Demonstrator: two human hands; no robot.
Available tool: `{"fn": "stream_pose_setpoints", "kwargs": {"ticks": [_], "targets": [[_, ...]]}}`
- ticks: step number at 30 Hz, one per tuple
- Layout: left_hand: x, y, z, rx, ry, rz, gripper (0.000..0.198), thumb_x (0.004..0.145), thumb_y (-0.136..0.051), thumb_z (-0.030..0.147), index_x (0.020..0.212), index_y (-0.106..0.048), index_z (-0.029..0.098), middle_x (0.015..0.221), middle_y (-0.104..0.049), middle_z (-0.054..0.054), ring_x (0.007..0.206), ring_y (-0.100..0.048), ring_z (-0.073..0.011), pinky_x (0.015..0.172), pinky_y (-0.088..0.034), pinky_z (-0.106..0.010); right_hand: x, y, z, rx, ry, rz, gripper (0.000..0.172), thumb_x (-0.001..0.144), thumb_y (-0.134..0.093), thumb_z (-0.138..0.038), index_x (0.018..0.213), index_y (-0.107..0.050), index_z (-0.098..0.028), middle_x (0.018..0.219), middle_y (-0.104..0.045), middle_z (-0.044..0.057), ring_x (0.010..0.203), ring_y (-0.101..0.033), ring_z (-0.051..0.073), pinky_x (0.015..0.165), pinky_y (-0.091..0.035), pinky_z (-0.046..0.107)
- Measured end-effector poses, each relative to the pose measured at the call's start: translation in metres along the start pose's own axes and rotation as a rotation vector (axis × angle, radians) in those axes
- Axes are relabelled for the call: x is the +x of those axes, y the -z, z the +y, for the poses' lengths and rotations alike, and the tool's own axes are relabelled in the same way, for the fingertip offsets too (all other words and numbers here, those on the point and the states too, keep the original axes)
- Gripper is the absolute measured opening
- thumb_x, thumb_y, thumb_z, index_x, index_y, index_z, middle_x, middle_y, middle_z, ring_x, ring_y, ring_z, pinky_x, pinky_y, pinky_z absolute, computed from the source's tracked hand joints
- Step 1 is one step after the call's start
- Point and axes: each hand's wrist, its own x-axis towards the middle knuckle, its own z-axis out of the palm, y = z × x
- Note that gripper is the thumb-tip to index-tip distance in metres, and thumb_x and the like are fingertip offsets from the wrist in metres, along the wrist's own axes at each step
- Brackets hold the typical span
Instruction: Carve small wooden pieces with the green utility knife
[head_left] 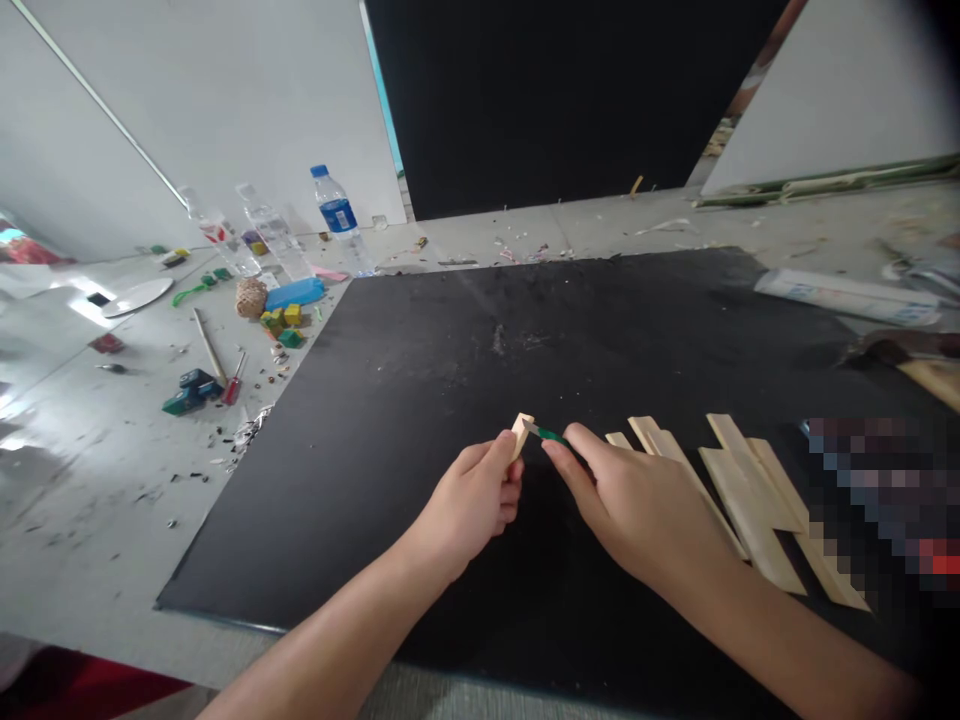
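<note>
Over the black board (420, 400), my left hand (476, 490) is closed around a small pale strip of bamboo or wood (520, 432), its top end sticking up past the thumb. My right hand (622, 490) grips a green-handled craft knife (551, 435). The metal blade points left and meets the strip near its upper end. Most of the knife's handle is hidden by my right fingers. Beside and behind my right forearm lie several flat pale strips (750, 510) on the board, partly covered by the arm.
Clear plastic bottles, one with a blue cap (335, 205), stand at the back left. A twine ball (250, 297), coloured blocks (281, 320) and a red screwdriver (234, 385) lie on the littered floor. At right are a white tube (847, 295) and a wooden-handled tool (930, 378).
</note>
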Motion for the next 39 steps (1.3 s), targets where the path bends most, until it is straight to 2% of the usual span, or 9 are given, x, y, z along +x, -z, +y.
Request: {"fn": "stream_pose_setpoints", "kwargs": {"ticks": [6, 14, 18, 20, 22, 26, 30, 39], "targets": [[0.000, 0.002, 0.001, -0.065, 0.061, -0.051, 0.041, 0.103, -0.041, 0.049, 0.074, -0.041, 0.020, 0.058, -0.026, 0.008, 0.046, -0.018, -0.0056, 0.043, -0.007, -0.023, 0.001, 0.000, 0.002, -0.026, -0.032, -0.058, 0.045, 0.108, -0.027, -0.055, 0.086, -0.051, -0.023, 0.062, -0.063, -0.001, 0.054, -0.060, 0.020, 0.052, -0.018, 0.028], [-0.001, 0.000, 0.004, -0.065, 0.093, -0.009, 0.040, 0.103, -0.040, 0.046, 0.074, -0.041, 0.020, 0.058, -0.026, 0.009, 0.044, -0.017, -0.0046, 0.042, -0.006, -0.022, 0.004, 0.000, 0.000, -0.059, -0.090, -0.130, 0.053, 0.108, -0.023, -0.058, 0.092, -0.058, -0.023, 0.062, -0.063, 0.002, 0.056, -0.059, 0.020, 0.052, -0.019, 0.029], [-0.008, -0.003, 0.004, -0.054, 0.109, -0.031, 0.040, 0.103, -0.040, 0.044, 0.071, -0.040, 0.020, 0.056, -0.027, 0.009, 0.043, -0.017, -0.0047, 0.042, -0.006, -0.022, 0.008, -0.002, 0.016, -0.173, -0.231, -0.117, 0.055, 0.108, -0.020, -0.057, 0.092, -0.060, -0.023, 0.065, -0.063, 0.003, 0.054, -0.056, 0.019, 0.052, -0.018, 0.030], [-0.010, -0.004, 0.004, -0.051, 0.099, -0.023, 0.040, 0.102, -0.041, 0.044, 0.070, -0.040, 0.020, 0.056, -0.027, 0.009, 0.043, -0.017, -0.0047, 0.042, -0.006, -0.022, 0.009, -0.002, 0.022, -0.135, -0.273, -0.111, 0.057, 0.107, -0.019, -0.060, 0.091, -0.060, -0.023, 0.065, -0.062, 0.003, 0.053, -0.054, 0.018, 0.052, -0.019, 0.029], [-0.010, -0.004, 0.004, -0.048, 0.088, -0.008, 0.039, 0.102, -0.042, 0.044, 0.071, -0.041, 0.020, 0.057, -0.027, 0.009, 0.043, -0.017, -0.0046, 0.042, -0.006, -0.022, 0.009, -0.001, 0.022, -0.073, -0.235, -0.065, 0.058, 0.106, -0.020, -0.062, 0.087, -0.058, -0.024, 0.062, -0.059, 0.002, 0.054, -0.053, 0.018, 0.052, -0.020, 0.028], [-0.006, -0.002, 0.003, -0.056, 0.073, -0.034, 0.041, 0.103, -0.042, 0.047, 0.072, -0.042, 0.020, 0.057, -0.027, 0.008, 0.045, -0.018, -0.0049, 0.043, -0.007, -0.022, 0.003, 0.000, 0.011, 0.006, -0.100, 0.044, 0.047, 0.107, -0.030, -0.059, 0.082, -0.050, -0.024, 0.053, -0.050, -0.004, 0.048, -0.049, 0.015, 0.052, -0.020, 0.028], [-0.005, 0.000, 0.002, -0.084, 0.049, -0.063, 0.042, 0.103, -0.042, 0.050, 0.072, -0.042, 0.020, 0.057, -0.025, 0.008, 0.046, -0.018, -0.0056, 0.043, -0.008, -0.023, -0.003, 0.001, 0.005, 0.035, 0.037, 0.106, 0.040, 0.108, -0.036, -0.052, 0.082, -0.049, -0.023, 0.055, -0.052, -0.005, 0.048, -0.052, 0.015, 0.052, -0.021, 0.029], [-0.007, -0.001, 0.003, -0.091, 0.029, -0.115, 0.041, 0.102, -0.043, 0.047, 0.070, -0.041, 0.021, 0.055, -0.024, 0.008, 0.045, -0.018, -0.0063, 0.042, -0.008, -0.022, -0.004, 0.000, 0.007, 0.018, 0.068, 0.055, 0.038, 0.108, -0.035, -0.051, 0.085, -0.048, -0.023, 0.061, -0.060, -0.003, 0.053, -0.056, 0.017, 0.054, -0.020, 0.031]]}}
